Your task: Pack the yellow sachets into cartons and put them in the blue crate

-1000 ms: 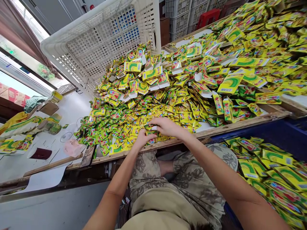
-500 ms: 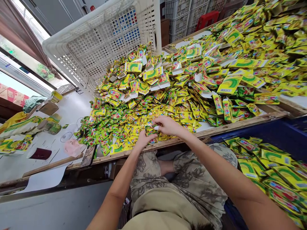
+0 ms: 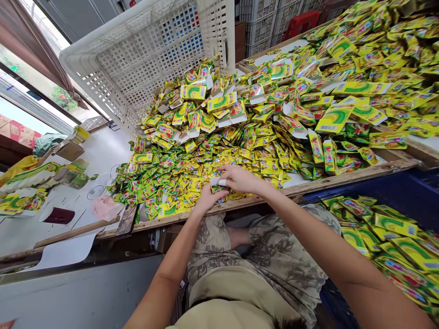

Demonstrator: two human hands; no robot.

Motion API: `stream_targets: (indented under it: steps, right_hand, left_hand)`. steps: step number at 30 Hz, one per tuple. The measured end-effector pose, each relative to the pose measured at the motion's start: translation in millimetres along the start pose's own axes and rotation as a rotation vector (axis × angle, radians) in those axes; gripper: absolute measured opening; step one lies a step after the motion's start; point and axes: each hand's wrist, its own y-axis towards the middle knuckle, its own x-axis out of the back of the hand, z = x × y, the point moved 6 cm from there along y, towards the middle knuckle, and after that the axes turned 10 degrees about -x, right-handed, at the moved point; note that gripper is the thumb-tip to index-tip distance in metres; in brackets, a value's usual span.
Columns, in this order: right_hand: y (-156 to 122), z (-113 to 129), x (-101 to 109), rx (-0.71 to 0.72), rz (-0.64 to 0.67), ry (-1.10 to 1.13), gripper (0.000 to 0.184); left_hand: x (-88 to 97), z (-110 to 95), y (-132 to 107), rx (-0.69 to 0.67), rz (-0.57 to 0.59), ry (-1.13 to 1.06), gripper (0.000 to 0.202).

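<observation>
My left hand point(image 3: 207, 199) is at the wooden front edge of the table, thumb and fingers closed around a small packet point(image 3: 214, 181) showing green and white. My right hand point(image 3: 239, 179) meets it from the right, its fingers bent and pinched at the same packet. White tape wraps one of the right fingertips. Most of the packet is hidden by the fingers, so I cannot tell whether it is a sachet or a little carton. Yellow and green candy sachets point(image 3: 192, 176) lie heaped right beyond both hands.
A white plastic basket point(image 3: 126, 59) lies tipped at the back, with small yellow cartons point(image 3: 222, 102) spilling from it. More cartons cover the right side. A blue bin point(image 3: 387, 185) holding packets stands low at right. A maroon cup point(image 3: 59, 215) and pink plastic bag point(image 3: 104, 207) are left.
Both hands stay together at nearly the same spot. The green face of the packet showed more before; now a whitish part shows between the fingers. The view has shifted slightly.
</observation>
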Motion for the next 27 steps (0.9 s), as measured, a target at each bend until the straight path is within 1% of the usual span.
stream_targets:
  steps: [3, 5, 8, 10, 13, 15, 18, 20, 22, 24, 26, 27]
  right_hand:
    - [-6, -5, -2, 0.005, 0.014, 0.127, 0.023]
    - [-11, -8, -5, -0.003, -0.011, 0.265, 0.022]
    - [-15, -19, -8, -0.077, -0.126, 0.589, 0.023]
    - [-15, -28, -16, -0.157, -0.143, 0.787, 0.027]
    - [-9, -35, -31, -0.268, -0.059, 0.952, 0.029]
    - [-4, -37, -38, -0.33, 0.02, 1.031, 0.031]
    - [3, -36, -41, -0.39, 0.1, 1.071, 0.033]
    - [6, -33, -40, -0.39, 0.121, 1.052, 0.032]
    - [8, -31, -39, -0.36, 0.096, 1.028, 0.029]
    - [9, -29, -36, -0.31, 0.031, 0.987, 0.021]
    - [8, -28, -32, -0.241, -0.048, 0.909, 0.014]
    - [7, -27, -30, -0.198, -0.088, 0.855, 0.012]
  left_hand:
    - [2.2, 2, -2, 0.003, -0.02, -0.006, 0.038]
    - [4.5, 5, -2, 0.019, -0.046, -0.012, 0.037]
    - [6.9, 10, -2, 0.063, -0.068, -0.028, 0.037]
    - [6.8, 12, -2, 0.087, -0.053, -0.031, 0.038]
    - [6.1, 13, -3, 0.077, -0.028, -0.059, 0.043]
    - [5.6, 13, -5, 0.068, -0.043, -0.207, 0.049]
    - [4.2, 15, -9, 0.124, -0.061, -0.491, 0.055]
    - [5.2, 15, -8, 0.191, -0.059, -0.552, 0.051]
    - [8.3, 15, -5, 0.258, -0.051, -0.539, 0.047]
    - [13.0, 12, -1, 0.302, -0.047, -0.5, 0.044]
    - [20.9, 7, 3, 0.267, -0.081, -0.396, 0.037]
    - [25.6, 4, 4, 0.213, -0.11, -0.311, 0.032]
